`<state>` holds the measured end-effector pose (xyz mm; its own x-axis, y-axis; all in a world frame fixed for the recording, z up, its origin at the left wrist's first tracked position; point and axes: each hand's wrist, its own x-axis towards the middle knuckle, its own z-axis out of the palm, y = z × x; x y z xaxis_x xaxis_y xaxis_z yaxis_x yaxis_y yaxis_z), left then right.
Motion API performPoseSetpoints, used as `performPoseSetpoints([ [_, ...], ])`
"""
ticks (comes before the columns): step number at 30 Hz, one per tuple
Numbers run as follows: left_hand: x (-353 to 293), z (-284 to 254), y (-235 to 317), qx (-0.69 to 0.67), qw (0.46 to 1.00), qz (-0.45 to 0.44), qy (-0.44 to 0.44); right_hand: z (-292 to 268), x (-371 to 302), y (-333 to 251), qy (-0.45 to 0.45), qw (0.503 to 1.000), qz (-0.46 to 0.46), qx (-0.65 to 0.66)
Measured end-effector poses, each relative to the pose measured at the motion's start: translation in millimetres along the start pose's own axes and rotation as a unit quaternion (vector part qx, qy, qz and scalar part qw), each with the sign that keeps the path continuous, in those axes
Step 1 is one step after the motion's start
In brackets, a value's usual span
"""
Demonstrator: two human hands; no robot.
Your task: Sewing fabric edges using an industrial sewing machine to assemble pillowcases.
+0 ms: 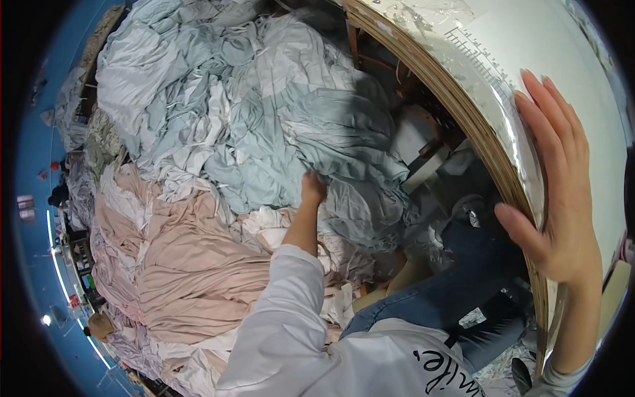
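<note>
Your left hand [314,188] reaches forward on an extended arm, its grip clenched, pinching the crumpled blue-green fabric [331,122] near its lower edge. Your right hand [559,192] lies flat, fingers extended, thumb spread, on the smooth white surface [529,40] by its layered rim. Pink cloth [198,264] drapes in long, soft folds.

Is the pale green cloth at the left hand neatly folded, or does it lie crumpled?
Crumpled: the green cloth lies in loose, uneven wrinkles and bulges, with no neat stack visible where the left hand meets it.
</note>
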<state>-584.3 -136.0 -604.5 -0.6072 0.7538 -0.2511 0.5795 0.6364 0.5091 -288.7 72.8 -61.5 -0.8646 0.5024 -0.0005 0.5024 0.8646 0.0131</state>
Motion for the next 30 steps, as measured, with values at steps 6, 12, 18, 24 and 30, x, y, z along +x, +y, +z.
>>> performPoseSetpoints([
  [6,74,-6,24,0.104,0.993,0.048,-0.024,19,12,12,0.048,0.996,-0.028,0.073],
  [12,104,-12,30,0.152,0.986,-0.010,-0.061,12,14,10,-0.020,0.999,0.004,0.042],
  [18,111,-7,35,0.059,0.970,-0.219,0.090,2,11,4,-0.070,0.997,0.035,-0.013],
  [24,142,-9,-51,0.045,0.990,-0.131,-0.025,3,13,3,-0.059,0.998,0.021,0.015],
  [30,179,-89,-137,0.245,0.933,-0.219,0.145,-4,-31,39,-0.005,0.993,0.052,0.103],
])
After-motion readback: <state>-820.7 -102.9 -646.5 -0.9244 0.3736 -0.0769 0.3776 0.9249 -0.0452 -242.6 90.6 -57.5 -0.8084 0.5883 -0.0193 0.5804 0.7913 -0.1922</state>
